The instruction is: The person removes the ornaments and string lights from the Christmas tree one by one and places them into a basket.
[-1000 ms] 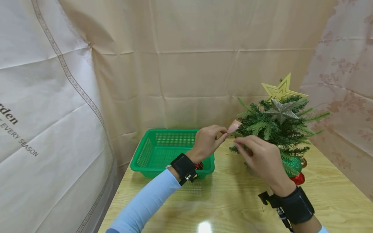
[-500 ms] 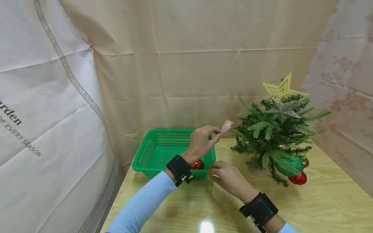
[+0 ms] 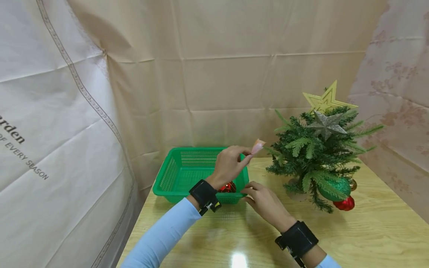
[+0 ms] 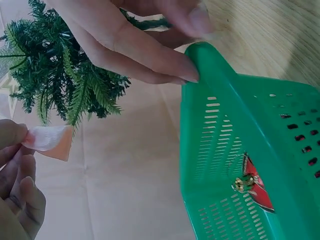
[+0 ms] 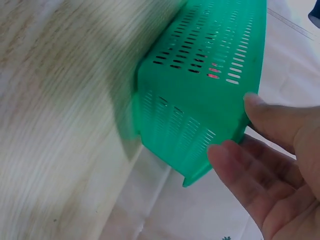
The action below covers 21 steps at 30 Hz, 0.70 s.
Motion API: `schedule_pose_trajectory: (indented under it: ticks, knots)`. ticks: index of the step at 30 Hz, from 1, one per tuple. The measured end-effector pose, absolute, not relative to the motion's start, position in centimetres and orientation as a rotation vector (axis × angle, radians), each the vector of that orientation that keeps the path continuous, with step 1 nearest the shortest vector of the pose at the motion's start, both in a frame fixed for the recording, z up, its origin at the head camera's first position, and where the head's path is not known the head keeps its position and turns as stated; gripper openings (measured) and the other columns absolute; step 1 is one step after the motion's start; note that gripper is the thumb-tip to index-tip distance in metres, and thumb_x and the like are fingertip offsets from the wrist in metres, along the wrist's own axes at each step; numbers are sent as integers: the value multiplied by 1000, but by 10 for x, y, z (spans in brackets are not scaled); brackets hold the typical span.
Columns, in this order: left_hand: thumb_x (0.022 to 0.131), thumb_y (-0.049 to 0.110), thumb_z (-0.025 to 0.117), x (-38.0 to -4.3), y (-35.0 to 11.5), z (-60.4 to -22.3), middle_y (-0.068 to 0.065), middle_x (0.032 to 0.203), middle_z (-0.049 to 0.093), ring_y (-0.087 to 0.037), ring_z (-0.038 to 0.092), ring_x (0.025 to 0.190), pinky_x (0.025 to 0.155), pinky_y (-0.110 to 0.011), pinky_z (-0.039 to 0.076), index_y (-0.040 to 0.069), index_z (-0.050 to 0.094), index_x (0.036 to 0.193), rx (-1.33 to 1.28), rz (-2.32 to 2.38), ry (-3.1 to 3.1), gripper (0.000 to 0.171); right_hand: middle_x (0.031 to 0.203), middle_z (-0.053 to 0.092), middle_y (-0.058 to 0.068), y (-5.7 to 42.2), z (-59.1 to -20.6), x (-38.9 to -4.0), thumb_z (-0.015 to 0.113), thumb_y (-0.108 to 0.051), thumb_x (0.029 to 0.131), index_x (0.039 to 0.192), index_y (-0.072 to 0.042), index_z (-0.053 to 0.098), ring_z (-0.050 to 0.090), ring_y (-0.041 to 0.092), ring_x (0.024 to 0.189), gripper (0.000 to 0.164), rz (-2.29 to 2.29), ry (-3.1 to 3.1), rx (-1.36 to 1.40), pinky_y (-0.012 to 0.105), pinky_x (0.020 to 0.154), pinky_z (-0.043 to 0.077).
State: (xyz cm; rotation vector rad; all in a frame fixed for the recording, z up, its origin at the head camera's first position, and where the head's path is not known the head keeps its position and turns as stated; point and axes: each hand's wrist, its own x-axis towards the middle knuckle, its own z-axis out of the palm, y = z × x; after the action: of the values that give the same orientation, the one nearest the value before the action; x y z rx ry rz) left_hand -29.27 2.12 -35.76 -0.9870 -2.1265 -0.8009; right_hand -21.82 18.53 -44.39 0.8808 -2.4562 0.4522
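My left hand (image 3: 229, 166) pinches a small pinkish, translucent piece with an orange-tan end (image 3: 258, 146); its exact kind is unclear. In the left wrist view, this piece (image 4: 50, 141) looks thin and sheet-like, sticking out past the thumb and fingertip. With thumb and fingers, my right hand (image 3: 266, 206) grips the near right corner of a green plastic basket (image 3: 167, 167). The right wrist view has the thumb at the basket's rim (image 5: 252, 112) and the fingers around the corner. Inside the basket lies a red ornament with gold trim (image 4: 259, 192), partly hidden by my left wrist in the head view.
A small artificial Christmas tree (image 3: 301, 156) stands on the wooden table (image 3: 378, 223) at right. It carries a gold star (image 3: 326, 100), a silver star (image 3: 326, 124), a green ball (image 3: 335, 189), and a red ornament (image 3: 345, 203). Cloth hangs behind and at both sides.
My right hand has come away from beside the tree, down and left to the basket's corner. The left hand has drawn slightly left from the tree, still pinching the pinkish piece.
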Motion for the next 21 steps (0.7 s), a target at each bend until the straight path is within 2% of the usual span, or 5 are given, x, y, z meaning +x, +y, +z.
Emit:
schedule_pose_trajectory:
  ticks: [7,13,21]
  knots:
    - [95,20,78,-296,14,-362,1,94,75,-8,51,62,54,-20,36,14,80,103,-964,-806,-2116,10,88,63,-3,186,-445,-222,86,-7,84,95,-11,79,63,10,73,14,495,-2423,857,23,66,53]
    - [96,19,77,-298,8,-367,1,92,75,-8,49,61,55,-20,35,12,80,102,-962,-808,-2128,10,87,63,-3,187,-447,-223,86,-6,83,94,-12,79,62,8,70,15,519,-2397,866,21,63,51]
    - [98,21,74,-300,1,-371,0,95,76,-10,54,64,58,-20,39,12,80,102,-962,-809,-2162,12,84,63,-5,187,-449,-223,88,-6,80,94,-13,80,61,7,67,18,530,-2360,872,21,61,51]
